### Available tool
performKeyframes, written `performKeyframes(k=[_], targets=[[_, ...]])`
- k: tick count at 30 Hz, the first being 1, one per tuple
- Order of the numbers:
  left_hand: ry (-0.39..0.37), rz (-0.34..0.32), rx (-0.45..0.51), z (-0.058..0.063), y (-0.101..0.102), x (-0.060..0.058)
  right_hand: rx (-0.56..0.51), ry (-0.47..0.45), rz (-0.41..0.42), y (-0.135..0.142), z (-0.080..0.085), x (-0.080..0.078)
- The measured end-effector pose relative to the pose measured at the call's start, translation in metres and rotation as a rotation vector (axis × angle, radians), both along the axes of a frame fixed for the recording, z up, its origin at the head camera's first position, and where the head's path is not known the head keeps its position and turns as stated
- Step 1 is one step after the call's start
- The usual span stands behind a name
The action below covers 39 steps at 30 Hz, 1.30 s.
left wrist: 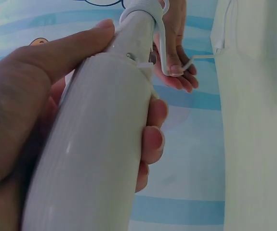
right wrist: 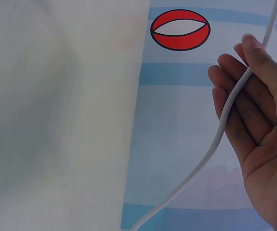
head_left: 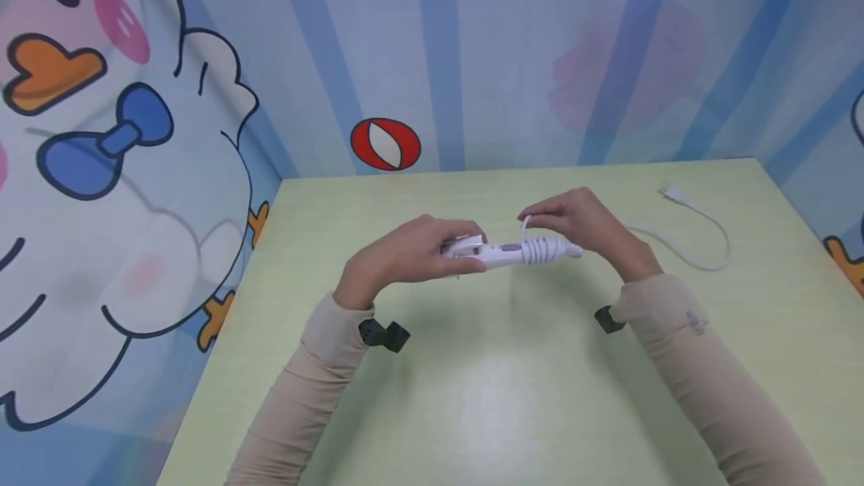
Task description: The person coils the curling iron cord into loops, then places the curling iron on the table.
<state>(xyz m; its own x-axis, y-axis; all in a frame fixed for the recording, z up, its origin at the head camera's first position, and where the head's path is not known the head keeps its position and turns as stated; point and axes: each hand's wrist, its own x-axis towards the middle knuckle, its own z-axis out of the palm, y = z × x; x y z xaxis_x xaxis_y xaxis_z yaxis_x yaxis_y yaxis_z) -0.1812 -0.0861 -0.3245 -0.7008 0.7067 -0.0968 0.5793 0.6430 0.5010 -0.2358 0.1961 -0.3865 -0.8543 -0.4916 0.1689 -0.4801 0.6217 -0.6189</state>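
My left hand grips the body of a white hair styling tool and holds it level above the pale green table. In the left wrist view its thumb and fingers curl round the smooth white barrel. Several turns of the tool's white cord are wound round its right end. My right hand sits over those coils and pinches the cord. The cord runs across the right hand's fingers under the thumb. Its free length trails right to the plug.
The table meets a cartoon-printed blue striped wall at the back and left, with a red and white ball printed on it. Black camera mounts sit on both wrists. The table's right edge lies beyond the plug.
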Motion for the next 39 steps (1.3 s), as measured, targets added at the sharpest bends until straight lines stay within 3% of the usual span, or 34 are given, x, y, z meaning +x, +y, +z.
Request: performKeyframes(k=[10,15,19,24,31,39], targets=[[0.101,0.038,-0.199,-0.002,0.009,0.006,0.159,0.244,0.049,-0.01,0.029,0.009],[0.154,0.095,-0.259,-0.011,0.012,0.002,0.287,0.38,0.016,-0.021,0.043,0.023],[0.172,0.163,-0.275,-0.02,0.011,-0.005,0.329,0.394,-0.036,-0.032,0.043,0.034],[0.229,0.252,-0.257,-0.027,0.009,-0.012,0.232,0.32,-0.115,-0.045,0.031,0.045],[0.3,0.359,-0.201,-0.026,0.003,-0.02,0.043,0.182,-0.21,-0.058,0.004,0.057],[0.296,0.368,-0.11,-0.025,0.002,-0.02,-0.138,0.173,-0.227,-0.06,-0.031,0.053]])
